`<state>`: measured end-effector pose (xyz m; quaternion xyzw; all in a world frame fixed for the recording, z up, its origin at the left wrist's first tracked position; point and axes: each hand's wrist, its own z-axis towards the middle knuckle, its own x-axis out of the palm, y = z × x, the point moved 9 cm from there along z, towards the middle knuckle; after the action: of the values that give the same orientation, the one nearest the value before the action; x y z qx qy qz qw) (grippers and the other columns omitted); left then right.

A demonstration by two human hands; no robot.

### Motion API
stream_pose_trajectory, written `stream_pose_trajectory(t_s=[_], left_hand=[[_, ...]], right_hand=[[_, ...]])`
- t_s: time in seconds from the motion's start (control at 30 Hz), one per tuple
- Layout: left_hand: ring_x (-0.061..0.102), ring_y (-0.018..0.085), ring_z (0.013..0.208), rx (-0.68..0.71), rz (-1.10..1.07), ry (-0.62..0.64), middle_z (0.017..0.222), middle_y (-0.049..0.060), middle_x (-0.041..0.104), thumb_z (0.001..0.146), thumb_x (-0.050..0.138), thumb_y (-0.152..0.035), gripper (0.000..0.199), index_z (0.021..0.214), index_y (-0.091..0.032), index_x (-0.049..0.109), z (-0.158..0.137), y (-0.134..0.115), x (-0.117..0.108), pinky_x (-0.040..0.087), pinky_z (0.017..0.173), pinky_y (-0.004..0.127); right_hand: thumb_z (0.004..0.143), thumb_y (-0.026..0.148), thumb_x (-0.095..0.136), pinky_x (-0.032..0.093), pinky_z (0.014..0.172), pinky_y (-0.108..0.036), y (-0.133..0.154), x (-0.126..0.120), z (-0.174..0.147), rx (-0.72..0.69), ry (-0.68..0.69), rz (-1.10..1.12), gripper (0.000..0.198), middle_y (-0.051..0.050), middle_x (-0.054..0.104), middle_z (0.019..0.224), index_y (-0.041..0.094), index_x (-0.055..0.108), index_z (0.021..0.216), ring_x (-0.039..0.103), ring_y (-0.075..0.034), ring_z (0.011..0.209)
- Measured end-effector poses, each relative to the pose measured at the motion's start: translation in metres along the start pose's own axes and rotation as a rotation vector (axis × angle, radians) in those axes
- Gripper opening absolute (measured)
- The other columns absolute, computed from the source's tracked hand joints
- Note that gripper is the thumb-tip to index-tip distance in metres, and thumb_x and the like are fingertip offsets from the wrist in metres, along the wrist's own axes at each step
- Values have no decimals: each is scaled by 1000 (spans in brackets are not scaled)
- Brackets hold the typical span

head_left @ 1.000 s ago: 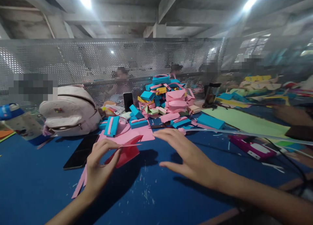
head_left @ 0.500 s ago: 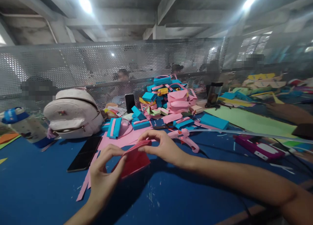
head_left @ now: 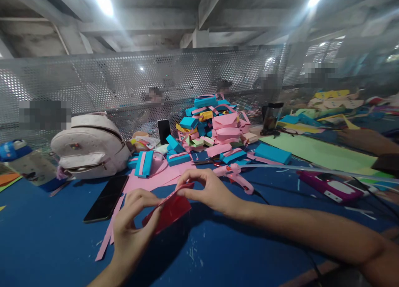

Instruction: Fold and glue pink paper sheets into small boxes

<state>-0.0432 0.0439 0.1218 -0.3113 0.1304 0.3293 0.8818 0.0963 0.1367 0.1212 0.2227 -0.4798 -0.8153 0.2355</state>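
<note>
A small folded red paper piece [head_left: 173, 211], like a little pouch or box, is held above the blue table between both hands. My left hand [head_left: 135, 220] pinches its near left edge between thumb and fingers. At its upper right edge, my right hand [head_left: 208, 192] pinches the paper the same way. Just beyond my right hand lies a pink glue gun [head_left: 235, 177] with a small red light and a long clear glue stick [head_left: 299, 168] running out to the right. Pink paper sheets [head_left: 162, 177] and pink strips [head_left: 107, 237] lie behind and beside my left hand.
Paper boxes in blue and pink form a pile [head_left: 215, 125] at the back. To the left are a black phone [head_left: 106, 199], a white backpack [head_left: 92, 148] and a bottle [head_left: 31, 164]. A magenta device [head_left: 330, 187], green sheet [head_left: 314, 150] and another person's hand [head_left: 358, 137] are to the right.
The view has shifted slightly. Both hands keep their pinch on the red paper, whose top edge looks pressed narrower and a little more tilted.
</note>
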Motion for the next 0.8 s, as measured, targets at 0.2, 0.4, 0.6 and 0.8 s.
stream_pose_trajectory(t_s=[0.2, 0.4, 0.6, 0.8], left_hand=[[58, 16, 80, -45, -21, 0, 82, 0, 61, 83, 64, -8, 16, 87, -24, 64, 1, 1, 2, 46, 71, 30], [59, 15, 77, -104, -64, -12, 79, -1, 61, 82, 66, -11, 13, 84, -24, 64, 2, 0, 1, 46, 70, 27], [59, 15, 77, -113, -97, -8, 79, 0, 62, 82, 67, -9, 15, 84, -24, 66, 0, 1, 2, 47, 69, 27], [60, 16, 76, -88, -113, 10, 78, 0, 62, 80, 67, -7, 17, 84, -24, 66, -1, 1, 2, 47, 68, 28]], right_hand=[[78, 23, 71, 46, 76, -30, 0, 0, -3, 0, -14, -50, 5, 0, 67, 80, 20, 67, 76, 59, -15, 78], [77, 20, 71, 46, 80, -31, 5, 3, -6, -54, -9, -80, 4, 0, 68, 82, 20, 67, 77, 61, -15, 81], [78, 19, 70, 47, 82, -33, 7, 4, -6, -82, 7, -110, 4, 0, 68, 84, 21, 67, 77, 61, -16, 84], [77, 17, 71, 46, 80, -33, 6, 8, -6, -81, 28, -112, 6, 0, 67, 82, 21, 67, 77, 60, -16, 84]])
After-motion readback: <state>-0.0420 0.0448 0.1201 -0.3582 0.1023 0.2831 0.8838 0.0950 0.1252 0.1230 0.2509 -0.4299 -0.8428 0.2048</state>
